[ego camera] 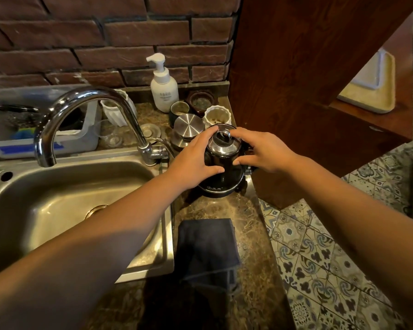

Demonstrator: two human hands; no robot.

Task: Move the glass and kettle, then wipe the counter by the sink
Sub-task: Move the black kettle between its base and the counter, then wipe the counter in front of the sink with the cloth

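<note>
A black kettle (224, 167) with a shiny steel lid stands on its base on the brown marble counter (224, 210), right of the sink. My left hand (196, 160) clasps its left side and my right hand (265, 151) clasps its right side. A clear glass (110, 134) stands behind the tap, beside a white ribbed pot. A dark blue folded cloth (208, 248) lies flat on the counter nearer to me, beside the sink's right rim.
A steel sink (57, 198) with a curved tap (86, 115) fills the left. Behind the kettle stand a soap pump bottle (163, 89), a steel lid (188, 126) and small pots (217, 115). A grey tub (34, 120) sits back left. The counter's right edge drops to a tiled floor (320, 258).
</note>
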